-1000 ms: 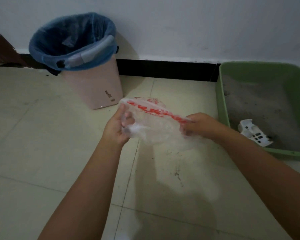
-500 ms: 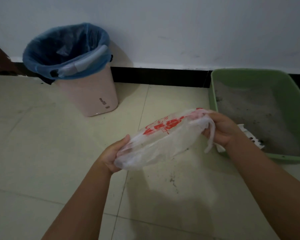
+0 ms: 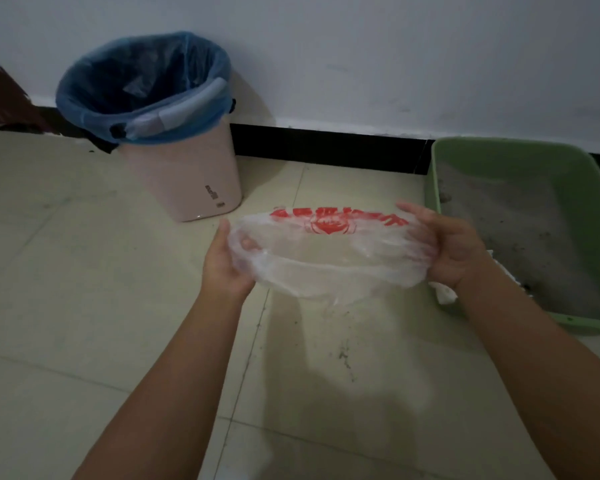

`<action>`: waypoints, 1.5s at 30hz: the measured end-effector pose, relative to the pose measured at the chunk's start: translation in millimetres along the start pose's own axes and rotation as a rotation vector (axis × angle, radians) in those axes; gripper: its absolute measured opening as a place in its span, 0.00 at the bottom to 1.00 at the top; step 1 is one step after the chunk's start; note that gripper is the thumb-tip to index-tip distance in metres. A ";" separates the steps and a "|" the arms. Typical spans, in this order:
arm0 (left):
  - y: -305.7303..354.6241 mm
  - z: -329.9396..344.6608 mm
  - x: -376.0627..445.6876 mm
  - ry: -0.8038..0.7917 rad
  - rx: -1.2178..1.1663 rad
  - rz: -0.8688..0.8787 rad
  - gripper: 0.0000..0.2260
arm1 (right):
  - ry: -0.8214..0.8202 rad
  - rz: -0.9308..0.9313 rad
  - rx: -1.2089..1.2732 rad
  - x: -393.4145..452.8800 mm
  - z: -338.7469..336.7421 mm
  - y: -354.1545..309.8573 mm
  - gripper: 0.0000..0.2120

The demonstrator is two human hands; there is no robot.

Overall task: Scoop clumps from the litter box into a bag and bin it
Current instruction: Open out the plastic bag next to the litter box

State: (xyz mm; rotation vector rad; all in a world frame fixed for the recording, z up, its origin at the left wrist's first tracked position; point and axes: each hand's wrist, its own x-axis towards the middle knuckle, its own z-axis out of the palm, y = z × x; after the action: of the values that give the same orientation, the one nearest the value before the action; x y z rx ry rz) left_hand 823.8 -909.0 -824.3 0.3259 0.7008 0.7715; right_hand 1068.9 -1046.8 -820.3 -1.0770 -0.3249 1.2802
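Our left hand [image 3: 226,268] and right hand [image 3: 454,249] each grip an end of the clear plastic bag [image 3: 329,258], stretched open between them above the floor, beside the green litter box [image 3: 520,161].

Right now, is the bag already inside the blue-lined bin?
No, the clear bag is held stretched between the left hand and right hand above the floor, apart from the bin.
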 end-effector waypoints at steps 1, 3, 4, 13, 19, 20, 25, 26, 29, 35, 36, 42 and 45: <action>-3.3 4.5 -5.1 0.024 0.054 -0.011 0.13 | 0.005 -0.048 0.017 -0.3 3.9 -3.0 0.31; -14.2 8.5 -9.6 0.161 0.173 -0.055 0.17 | 0.008 -0.105 -0.016 -4.3 13.1 -8.7 0.28; -18.6 8.3 -10.8 0.278 0.217 -0.052 0.19 | 0.013 -0.123 -0.052 -6.3 17.1 -10.6 0.25; -34.8 6.2 1.1 0.470 0.508 -0.434 0.16 | -0.061 -0.171 -0.126 -15.8 30.2 -5.4 0.17; -49.6 -7.2 0.8 0.507 0.547 -0.526 0.20 | -0.155 -0.143 -0.177 -16.6 21.8 -1.4 0.29; -54.9 -8.1 -0.3 0.488 0.603 -0.551 0.19 | -0.153 -0.140 -0.180 -16.7 20.8 -0.4 0.30; -76.3 -5.0 -8.3 0.398 0.649 -0.683 0.32 | -0.065 -0.166 -0.049 -15.3 14.8 -5.4 0.30; -78.9 -2.9 -9.2 0.363 0.600 -0.718 0.33 | -0.058 -0.168 -0.027 -15.3 15.2 -5.9 0.30; -83.4 0.9 -9.9 0.334 0.511 -0.687 0.28 | -0.045 -0.147 -0.009 -13.0 13.7 0.0 0.29; -78.4 0.0 2.8 0.540 0.330 -0.505 0.10 | -0.039 -0.038 -0.181 -16.2 1.2 5.6 0.23; -75.1 1.5 3.5 0.542 0.339 -0.464 0.11 | 0.013 0.000 -0.275 -16.5 0.9 4.5 0.17; -51.4 11.1 -1.2 0.153 0.172 -0.353 0.14 | 0.441 0.123 -0.545 -17.4 -7.6 -1.4 0.12; -45.9 16.1 -3.9 0.089 -0.012 -0.230 0.08 | 0.397 0.095 -0.240 -15.5 -5.5 -16.0 0.09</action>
State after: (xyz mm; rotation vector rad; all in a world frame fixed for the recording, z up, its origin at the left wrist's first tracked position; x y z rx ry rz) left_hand 856.9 -943.5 -834.1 0.1972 0.8019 0.5740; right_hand 1077.7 -1061.5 -805.0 -1.5361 -0.1283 1.0963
